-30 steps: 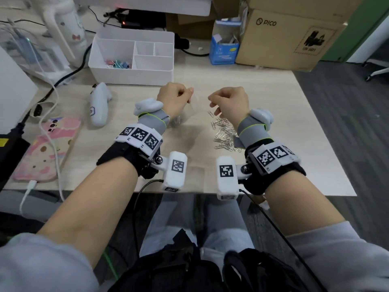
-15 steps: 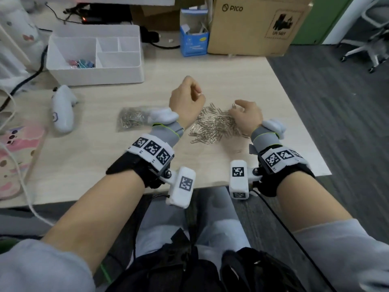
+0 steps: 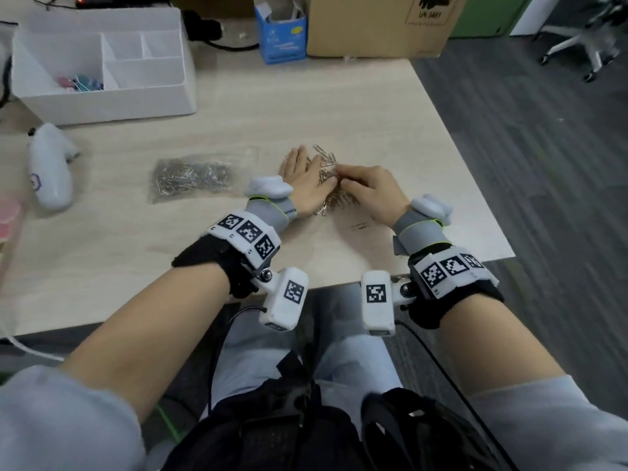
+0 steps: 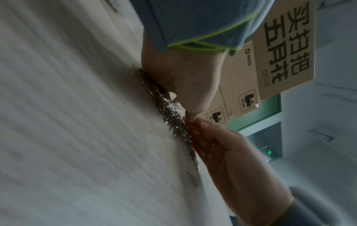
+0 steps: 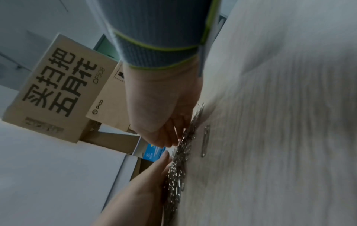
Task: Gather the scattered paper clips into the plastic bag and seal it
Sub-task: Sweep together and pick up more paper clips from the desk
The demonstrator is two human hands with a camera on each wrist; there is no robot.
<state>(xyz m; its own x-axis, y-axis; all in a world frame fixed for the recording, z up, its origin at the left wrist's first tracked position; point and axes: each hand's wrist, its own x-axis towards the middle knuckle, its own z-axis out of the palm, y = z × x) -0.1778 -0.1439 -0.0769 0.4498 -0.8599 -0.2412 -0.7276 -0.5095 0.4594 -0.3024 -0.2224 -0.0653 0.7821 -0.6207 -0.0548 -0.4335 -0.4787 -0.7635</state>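
Wooden table [image 3: 306, 107] bears paper clips [image 3: 334, 202], bag [image 3: 193, 175], organizer [image 3: 102, 68]

A pale wood-grain desk [image 3: 258, 107] stands on dark grey carpet [image 3: 543, 171], a green wall [image 3: 482, 15] behind.

A white divided organizer [image 3: 102, 76] is being kept at the tabletop's [image 3: 238, 124] far left, coloured clips [image 3: 81, 83] being held in one compartment. A white controller [image 3: 51, 171] is lying nearby. A blue carton [image 3: 282, 39] and cardboard box [image 3: 373, 25] are standing behind.

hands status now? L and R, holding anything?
Left hand: open, fingers straight against the paper clips, gripping nothing.
Right hand: open, fingers laid on the same pile, no clear grip.
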